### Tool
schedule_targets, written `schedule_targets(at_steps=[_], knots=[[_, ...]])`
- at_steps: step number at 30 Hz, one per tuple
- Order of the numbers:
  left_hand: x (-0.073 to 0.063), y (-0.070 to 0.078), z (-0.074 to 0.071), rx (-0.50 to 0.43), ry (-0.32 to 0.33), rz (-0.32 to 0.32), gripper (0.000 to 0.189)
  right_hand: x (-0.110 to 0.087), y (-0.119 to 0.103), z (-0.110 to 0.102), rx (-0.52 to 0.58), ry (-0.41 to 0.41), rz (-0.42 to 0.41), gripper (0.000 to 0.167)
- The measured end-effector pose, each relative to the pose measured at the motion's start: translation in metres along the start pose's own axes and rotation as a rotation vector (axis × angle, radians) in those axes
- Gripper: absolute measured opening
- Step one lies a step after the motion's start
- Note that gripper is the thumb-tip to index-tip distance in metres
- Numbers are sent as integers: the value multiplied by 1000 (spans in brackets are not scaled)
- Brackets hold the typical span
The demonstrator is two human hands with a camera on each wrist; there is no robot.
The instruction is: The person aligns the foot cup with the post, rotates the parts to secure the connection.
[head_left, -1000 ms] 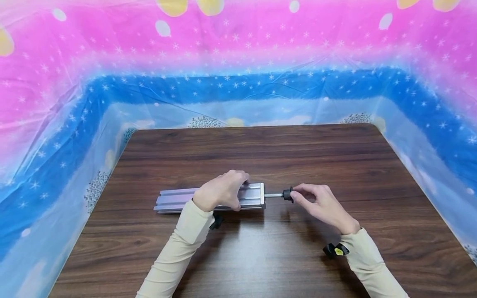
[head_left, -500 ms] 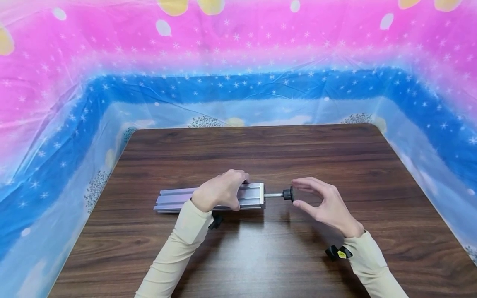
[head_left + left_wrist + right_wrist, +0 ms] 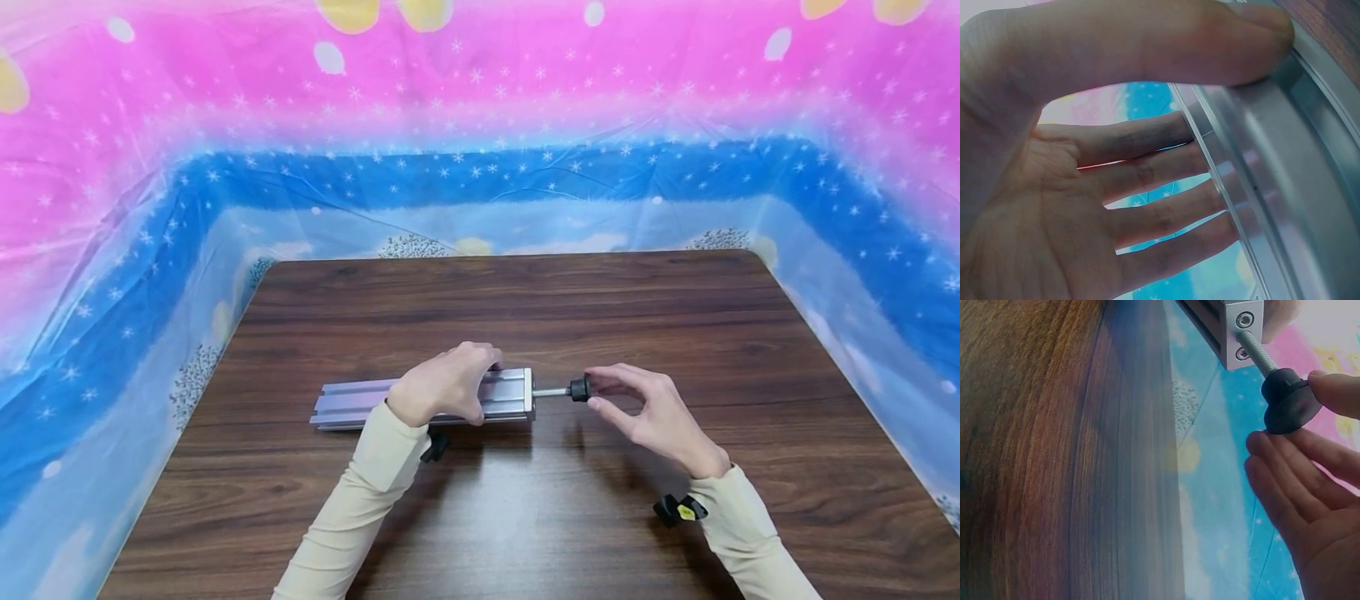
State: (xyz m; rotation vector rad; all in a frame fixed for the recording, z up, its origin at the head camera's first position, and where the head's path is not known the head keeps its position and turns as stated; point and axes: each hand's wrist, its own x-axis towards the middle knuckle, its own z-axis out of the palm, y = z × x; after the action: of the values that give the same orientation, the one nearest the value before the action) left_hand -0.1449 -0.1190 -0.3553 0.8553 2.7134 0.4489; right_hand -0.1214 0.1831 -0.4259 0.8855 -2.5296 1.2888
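A silver aluminium profile (image 3: 360,402) with grooves lies crosswise on the table. My left hand (image 3: 442,383) grips it from above, thumb on the near side, fingers on the far side; the left wrist view shows the thumb (image 3: 1210,44) against the grooved metal. From the end plate (image 3: 1245,337), which has two screws, a threaded rod (image 3: 552,392) sticks out to the right. On its outer end sits a black levelling foot (image 3: 579,390). My right hand (image 3: 660,417) pinches this foot at its rim, thumb on one side and fingers (image 3: 1272,440) on the other.
The dark wood-grain table (image 3: 495,308) reaches out on all sides of the profile. A pink and blue snowflake cloth (image 3: 480,175) hangs around its back and sides. Black wrist devices (image 3: 678,508) are strapped under both cream sleeves.
My right fingers were at the foot, then spread away from it, and now close on its rim again. The left hand and profile keep their place.
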Motion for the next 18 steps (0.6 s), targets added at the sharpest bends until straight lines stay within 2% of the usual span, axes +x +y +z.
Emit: schedule_targets(at_steps=[7, 13, 16, 18], knots=[[-1, 0, 0, -2, 0, 5, 54, 2, -3, -1, -22, -38, 100, 22], [-1, 1, -2, 2, -3, 7, 55, 5, -5, 1, -4, -64, 183, 22], [-2, 1, -1, -3, -7, 2, 56, 4, -4, 2, -27, -72, 200, 24], [-2, 1, -1, -10, -10, 0, 56, 3, -3, 2, -32, -64, 181, 26]])
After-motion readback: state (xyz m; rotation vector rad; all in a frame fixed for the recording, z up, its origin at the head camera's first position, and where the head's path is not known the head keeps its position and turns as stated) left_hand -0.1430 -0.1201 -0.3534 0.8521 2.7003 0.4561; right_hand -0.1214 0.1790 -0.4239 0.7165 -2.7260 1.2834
